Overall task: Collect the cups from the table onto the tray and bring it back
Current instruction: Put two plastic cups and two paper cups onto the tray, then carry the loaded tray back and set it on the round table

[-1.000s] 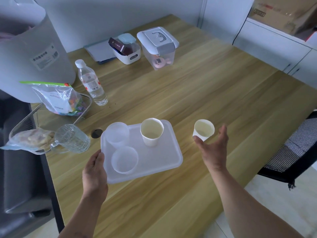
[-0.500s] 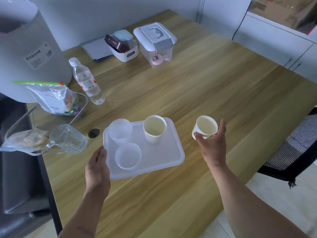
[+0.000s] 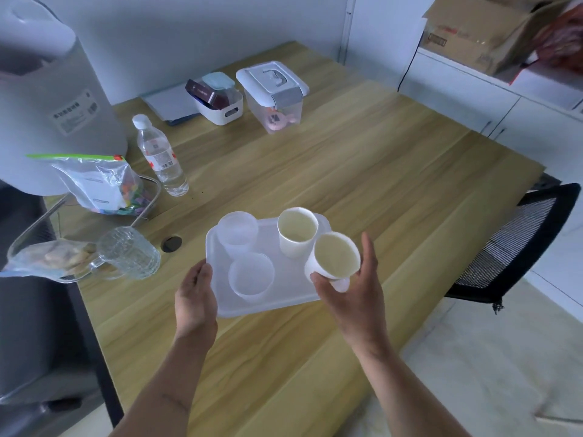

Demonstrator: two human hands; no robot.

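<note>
My right hand [image 3: 353, 294] grips a white paper cup [image 3: 332, 259], tilted, its cream inside showing, above the near right corner of the tray [image 3: 284, 298]. My left hand [image 3: 195, 298] clasps the left edge of that frosted plastic rectangle with rounded corners. On it stand a second paper cup [image 3: 296, 236] and two translucent plastic cups [image 3: 238, 234], round and smooth. Left of it on the wood-grain table [image 3: 362, 171] sits a ribbed glass mug [image 3: 127, 252]; farther back, a clear water bottle [image 3: 161, 159].

No text is legible. Printed labels appear on the grey appliance [image 3: 60, 99], water bottle [image 3: 159, 157] and cardboard box [image 3: 473, 29], all too blurred to read.
</note>
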